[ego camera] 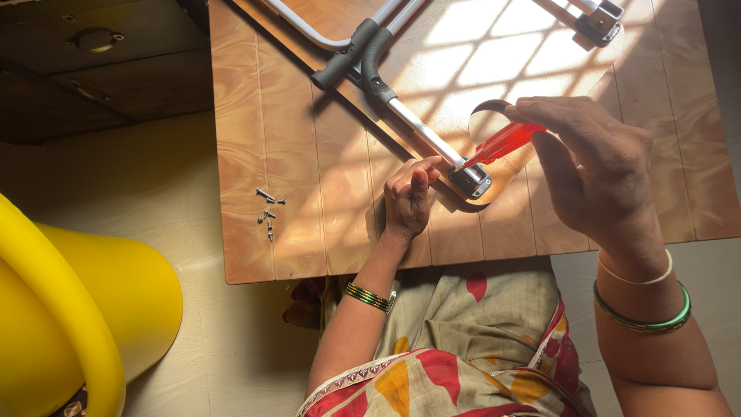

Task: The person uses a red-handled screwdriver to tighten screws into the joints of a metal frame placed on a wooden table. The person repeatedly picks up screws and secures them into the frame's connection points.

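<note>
Here, right of the frame's centre, a red-handled screwdriver (503,141) slants down-left, its tip at a grey metal bracket (471,181) on the brown wooden panel (285,154) lying on the floor. The right hand (594,174), wrist bent with bangles showing, has its grip clenched around the handle. The left hand (409,197) curls beside the bracket, fingertips pinched at the tip, though what they hold cannot be told. Loose screws (268,208) lie at the panel's left; a yellow plastic chair (69,309) fills the lower left.
</note>
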